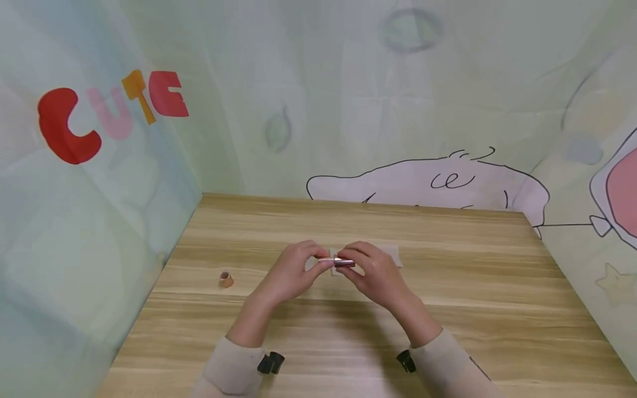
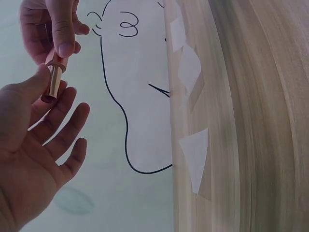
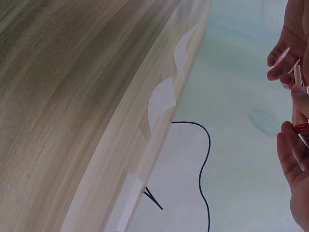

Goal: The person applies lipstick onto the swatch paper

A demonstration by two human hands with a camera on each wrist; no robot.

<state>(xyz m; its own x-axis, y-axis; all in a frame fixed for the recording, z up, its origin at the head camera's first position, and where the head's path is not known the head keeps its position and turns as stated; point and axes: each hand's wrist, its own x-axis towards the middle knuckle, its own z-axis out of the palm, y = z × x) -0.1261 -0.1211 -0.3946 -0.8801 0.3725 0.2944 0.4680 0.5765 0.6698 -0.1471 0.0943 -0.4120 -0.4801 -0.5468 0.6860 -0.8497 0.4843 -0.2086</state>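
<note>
Over the middle of the table, both hands hold a slim, shiny rose-gold lipstick tube [image 1: 344, 263] lying sideways. The left hand [image 1: 292, 272] pinches its paler left end between thumb and forefinger. At the darker, glossy right end, the thumb and fingers of the right hand [image 1: 380, 277] grip it. In the left wrist view, the tube [image 2: 55, 83] has a ring around it and a dark round end, while the other fingers of the left hand fan out loosely. Only part of the tube [image 3: 297, 104] shows at the right wrist view's edge, partly covered by fingers.
A small copper-brown cylinder with a dark top [image 1: 226, 279] stands on the wooden table [image 1: 199, 331] at the left. Behind the hands lie pale paper pieces [image 1: 392, 254], several of them showing in the left wrist view. Printed cloth walls [image 1: 323, 110] border the table.
</note>
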